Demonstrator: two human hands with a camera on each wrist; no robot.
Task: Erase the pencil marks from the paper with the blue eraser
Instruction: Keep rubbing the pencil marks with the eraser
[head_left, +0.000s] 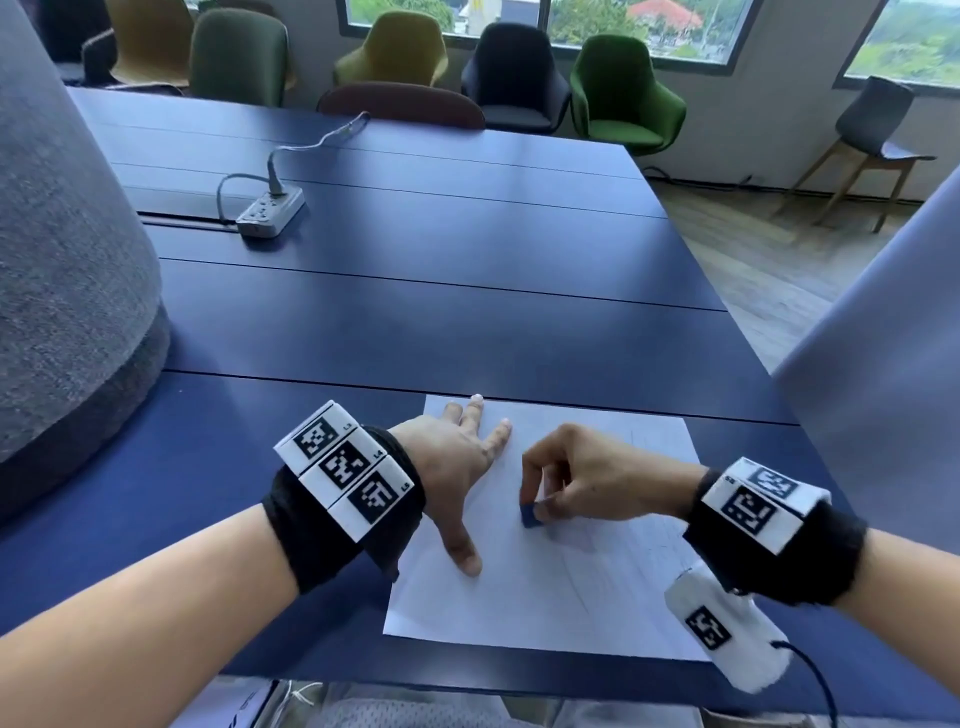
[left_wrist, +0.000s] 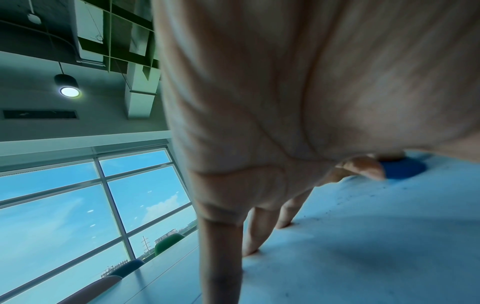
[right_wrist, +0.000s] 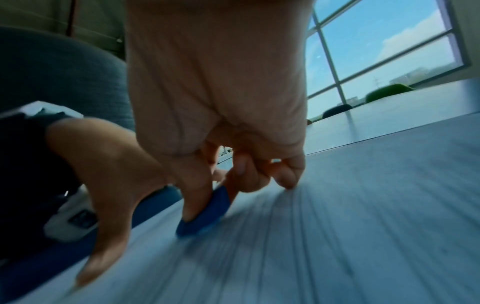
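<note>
The eraser (head_left: 531, 514) sits on the paper (head_left: 545, 587), pinched in the right hand (head_left: 587, 483). The left hand (head_left: 457, 467) lies flat with fingers spread, pinning the sheet. Faint pencil lines remain toward the near right corner — erasing looks partly done. The dark blue desk (head_left: 415, 291) holds a power strip (head_left: 270, 210); chairs (head_left: 618, 98) line the windows.
</note>
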